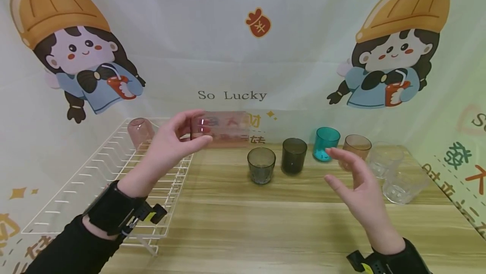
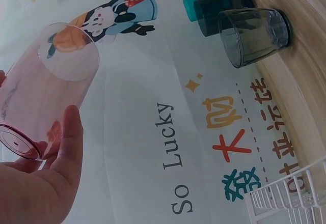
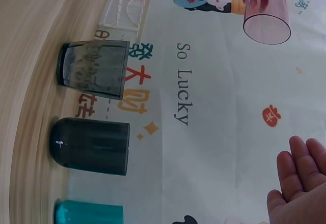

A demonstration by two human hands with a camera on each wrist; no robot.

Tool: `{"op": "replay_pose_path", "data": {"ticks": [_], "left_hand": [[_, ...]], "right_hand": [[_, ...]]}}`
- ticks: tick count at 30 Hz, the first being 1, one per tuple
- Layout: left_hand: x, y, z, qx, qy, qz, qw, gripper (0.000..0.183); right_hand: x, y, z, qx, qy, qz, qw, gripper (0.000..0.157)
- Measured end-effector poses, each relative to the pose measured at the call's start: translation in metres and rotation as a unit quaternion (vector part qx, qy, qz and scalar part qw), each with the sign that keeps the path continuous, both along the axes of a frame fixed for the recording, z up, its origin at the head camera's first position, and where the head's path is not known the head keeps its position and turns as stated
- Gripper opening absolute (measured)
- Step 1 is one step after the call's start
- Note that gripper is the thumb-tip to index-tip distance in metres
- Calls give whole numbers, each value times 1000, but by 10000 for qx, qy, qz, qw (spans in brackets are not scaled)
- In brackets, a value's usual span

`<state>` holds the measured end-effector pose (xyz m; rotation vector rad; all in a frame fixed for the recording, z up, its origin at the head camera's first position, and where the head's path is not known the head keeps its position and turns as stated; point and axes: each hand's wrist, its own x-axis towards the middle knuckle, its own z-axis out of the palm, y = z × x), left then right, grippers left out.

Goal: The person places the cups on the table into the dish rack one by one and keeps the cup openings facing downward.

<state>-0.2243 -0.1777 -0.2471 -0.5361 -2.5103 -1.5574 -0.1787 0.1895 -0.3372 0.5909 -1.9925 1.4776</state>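
Note:
My left hand (image 1: 168,141) grips a tall pink drinking glass (image 1: 229,129) near its base, holding it sideways in the air. Its mouth points right in the head view; the left wrist view shows the round base by my palm. My right hand (image 1: 360,196) hovers over the table holding nothing, fingers relaxed and thumb apart, in front of a teal glass (image 1: 326,144). A second pink glass (image 1: 139,134) rests upside down at the back of the white wire rack (image 1: 49,233), beyond my left forearm.
Upright on the wooden table (image 1: 258,227) stand a grey ribbed glass (image 1: 261,165), a dark grey glass (image 1: 294,156) and an amber-pink glass (image 1: 357,146). Clear glasses (image 1: 400,189) stand at the right. A printed cloth (image 1: 296,67) hangs behind.

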Motion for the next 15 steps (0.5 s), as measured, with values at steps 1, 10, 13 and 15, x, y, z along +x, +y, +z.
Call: {"op": "replay_pose_path", "data": {"ticks": [1, 10, 13, 15], "left_hand": [[-1, -1, 0, -36, -2, 15, 10000, 63], [-12, -15, 1, -403, 18, 443, 9982, 64], [-14, -19, 0, -447, -4, 494, 9978, 66], [-16, -21, -1, -462, -33, 529, 9975, 67]], "right_hand": [[0, 1, 0, 29, -4, -35, 10000, 51], [-4, 10, -4, 118, 96, -167, 9997, 51], [-5, 12, -6, 149, 103, -220, 9996, 51], [-5, 14, -7, 177, 48, -284, 9994, 51]]}}
